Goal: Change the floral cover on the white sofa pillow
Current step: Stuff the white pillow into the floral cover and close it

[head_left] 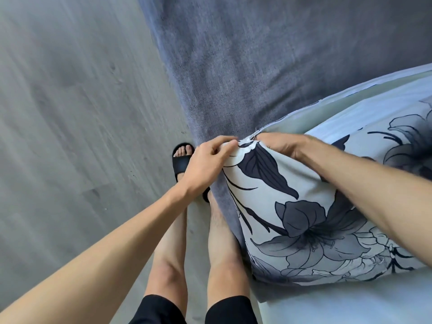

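A pillow in a floral cover (301, 220), white with dark grey-blue lilies and leaves, lies on the edge of a blue-grey sofa seat (245, 66). My left hand (205, 164) pinches the cover's near corner, where a frayed seam edge sticks out. My right hand (278, 142) presses on the same corner from the other side, fingers curled into the fabric. A paler, plain part of the fabric (350, 106) runs back behind my right hand. The white pillow inside is hidden.
The sofa seat fills the upper middle and right. Grey wood-look floor (70, 113) lies to the left. My legs and a foot in a black slide sandal (181, 160) stand right against the sofa's front edge.
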